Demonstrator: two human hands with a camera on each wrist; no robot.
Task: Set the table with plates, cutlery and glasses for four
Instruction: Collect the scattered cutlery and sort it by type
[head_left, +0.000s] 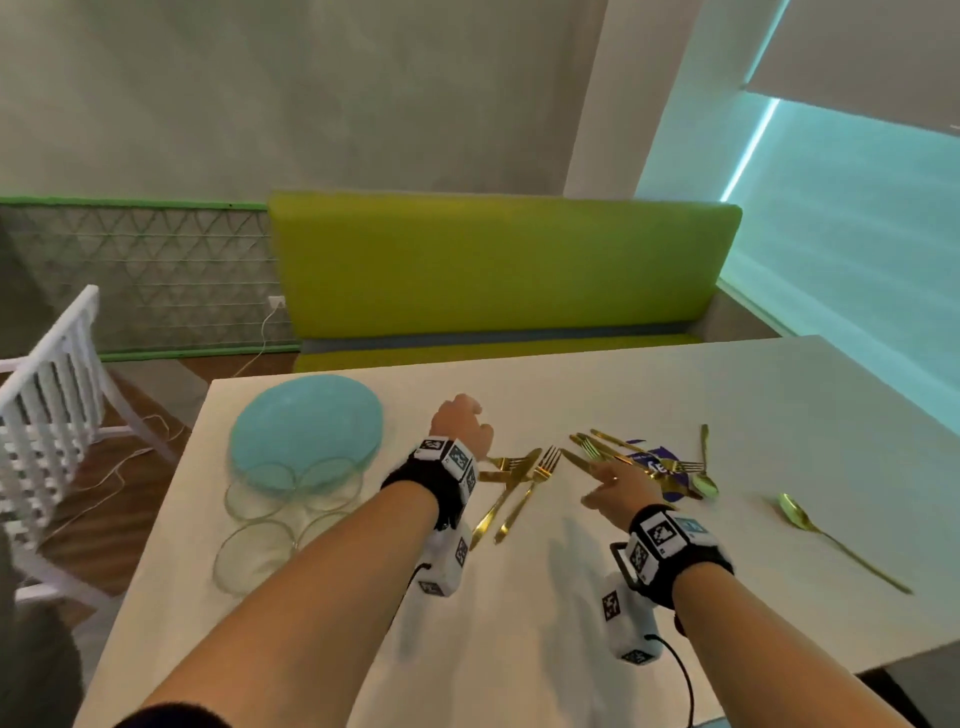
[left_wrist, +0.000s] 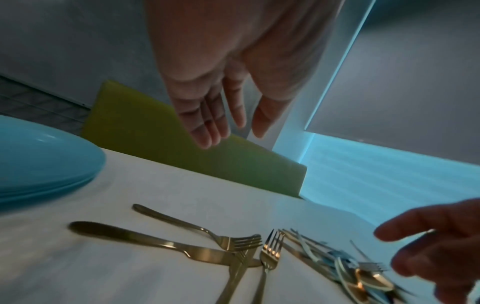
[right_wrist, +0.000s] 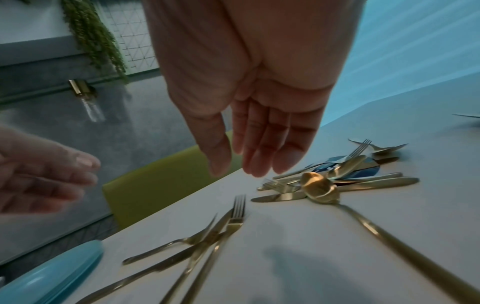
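Green bench seating (head_left: 498, 270) runs along the far wall behind a wide white table (head_left: 675, 597), with a white chair (head_left: 52, 395) off to the left. On the table's left end sits a stack of blue plates (head_left: 306, 428), and just in front of it four clear glasses (head_left: 280, 512) crowd together, the nearest rims touching or overlapping the plates in the head view. Nothing is laid at a place yet, so the setting seems to be at its sorting stage.

Gold cutlery lies in the middle. A small group (head_left: 511, 486) of two forks and a knife lies crossed near the left hand (head_left: 462, 423); a larger heap (head_left: 644, 460) of knives, forks and a spoon rests on a blue printed wrapper (head_left: 657, 467), and one spoon (head_left: 836, 540) lies well apart to the right.

Both hands hover above the table with fingers relaxed and spread, holding nothing. The right hand (head_left: 615, 491) reaches toward the near edge of the heap, its fingertips (right_wrist: 262, 164) just above the pieces.

To do this step well, I would lift one piece at a time by its handle, since the heap is interlocked and a tine may drag a neighbour along. Grouping a knife, fork and spoon into each of four sets before carrying them should save trips.
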